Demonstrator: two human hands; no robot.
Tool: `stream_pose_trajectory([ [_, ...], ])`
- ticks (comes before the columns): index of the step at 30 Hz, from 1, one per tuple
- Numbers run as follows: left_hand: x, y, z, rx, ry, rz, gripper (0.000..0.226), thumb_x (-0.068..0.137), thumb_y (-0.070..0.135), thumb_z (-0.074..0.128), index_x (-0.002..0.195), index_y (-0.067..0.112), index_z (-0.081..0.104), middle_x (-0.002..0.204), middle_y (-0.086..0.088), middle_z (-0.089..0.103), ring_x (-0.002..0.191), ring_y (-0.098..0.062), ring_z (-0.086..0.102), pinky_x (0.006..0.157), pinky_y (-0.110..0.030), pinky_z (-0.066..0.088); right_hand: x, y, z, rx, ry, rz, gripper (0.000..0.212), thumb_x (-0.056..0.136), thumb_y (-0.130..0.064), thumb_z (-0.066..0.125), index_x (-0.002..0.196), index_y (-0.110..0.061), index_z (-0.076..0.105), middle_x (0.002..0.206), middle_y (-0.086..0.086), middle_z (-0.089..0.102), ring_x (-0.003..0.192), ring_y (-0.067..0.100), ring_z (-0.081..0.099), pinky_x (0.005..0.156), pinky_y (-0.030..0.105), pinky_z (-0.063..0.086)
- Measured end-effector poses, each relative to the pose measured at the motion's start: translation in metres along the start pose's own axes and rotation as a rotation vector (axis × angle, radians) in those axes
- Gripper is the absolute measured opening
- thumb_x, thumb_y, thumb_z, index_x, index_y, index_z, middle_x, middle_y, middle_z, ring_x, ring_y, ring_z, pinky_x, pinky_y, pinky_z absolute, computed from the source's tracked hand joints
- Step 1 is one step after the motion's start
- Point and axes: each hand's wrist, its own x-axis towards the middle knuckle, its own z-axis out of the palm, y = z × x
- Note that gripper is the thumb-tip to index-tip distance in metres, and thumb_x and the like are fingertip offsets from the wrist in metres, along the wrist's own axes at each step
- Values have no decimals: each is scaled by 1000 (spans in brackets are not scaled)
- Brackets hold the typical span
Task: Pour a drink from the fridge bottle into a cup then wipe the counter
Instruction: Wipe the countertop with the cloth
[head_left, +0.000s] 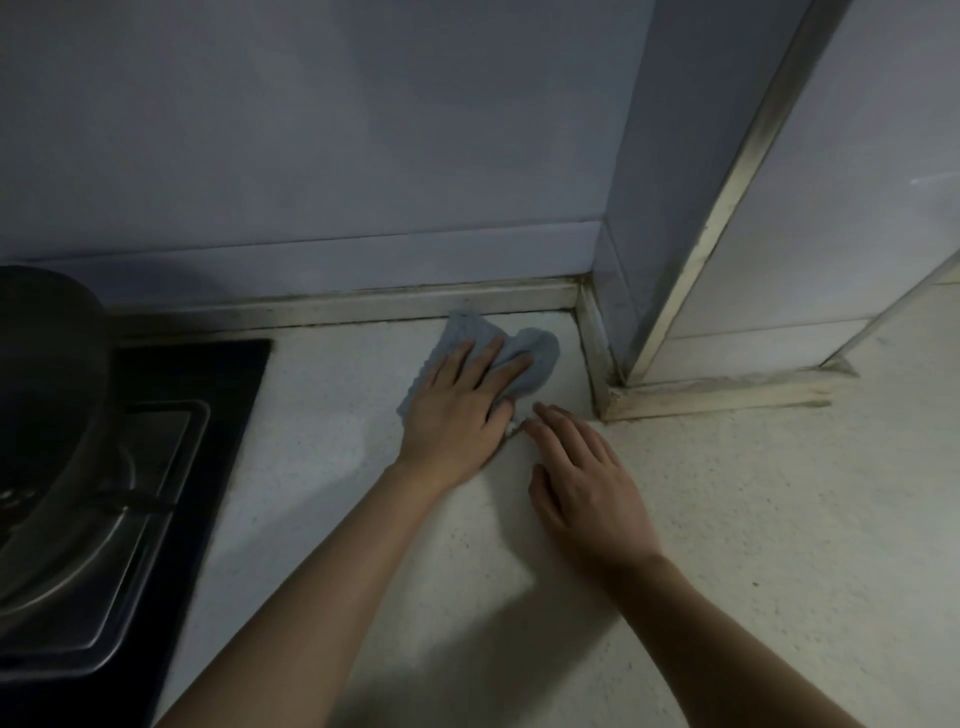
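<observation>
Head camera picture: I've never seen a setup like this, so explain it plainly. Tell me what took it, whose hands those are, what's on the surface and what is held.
There is no machine here. A person wears one wide-angle camera on the head, looking forward and down, so the two bare arms reaching in from the bottom are that person's own. The left hand lies with straight fingers on a grey-blue cloth, pressing it onto the pale speckled counter near the back corner by the wall. The right hand rests open on the counter beside the cloth and holds nothing. At the far left is a black hob with a dark pot on it. No bottle or cup is in view.
</observation>
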Motion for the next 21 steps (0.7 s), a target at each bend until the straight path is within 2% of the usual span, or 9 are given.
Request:
stream_pose_trajectory([
  [6, -41, 0, -1, 77, 52, -31, 53, 101, 36, 24, 153, 32, 32, 161, 1, 28, 147, -24, 25, 121, -37, 17, -3, 0, 1, 8, -15, 2, 49, 96, -32, 38, 141, -16, 42, 149, 3, 40, 139, 15, 29, 115, 27, 17],
  [11, -78, -26, -12, 182, -35, -140, 60, 98, 34, 15, 156, 22, 24, 163, -7, 21, 149, -30, 22, 122, -46, 19, -4, 1, 1, 32, -16, 8, 50, 96, -35, 33, 142, -17, 41, 149, 2, 40, 138, 16, 31, 115, 28, 18],
  [13, -85, -48, -18, 195, -48, -240, 63, 96, 37, 15, 157, 20, 20, 163, -11, 20, 148, -33, 22, 120, -51, 21, -4, 0, 1, 32, -21, 6, 51, 96, -35, 32, 143, -17, 40, 149, 1, 39, 139, 16, 30, 116, 27, 17],
  [16, -77, -67, -25, 107, 8, -391, 64, 94, 42, 19, 156, 25, 22, 162, -10, 25, 148, -31, 24, 121, -48, 19, -3, 0, 0, 16, -29, 6, 52, 96, -35, 32, 143, -16, 40, 149, 2, 39, 139, 15, 29, 117, 25, 11],
  [18, -64, -69, -24, 75, 4, -396, 64, 95, 45, 20, 157, 28, 16, 164, -9, 17, 151, -32, 12, 123, -50, 11, -2, 1, 0, 12, -38, 1, 52, 96, -34, 32, 144, -16, 39, 149, 2, 39, 139, 15, 28, 117, 24, 9],
  [21, -41, -65, -20, 24, -67, -450, 62, 103, 47, 25, 158, 33, 0, 166, -5, -7, 151, -32, -10, 122, -49, -6, -3, 1, -1, -1, -43, -2, 52, 96, -35, 31, 144, -16, 38, 149, 3, 38, 139, 15, 28, 117, 24, 7],
])
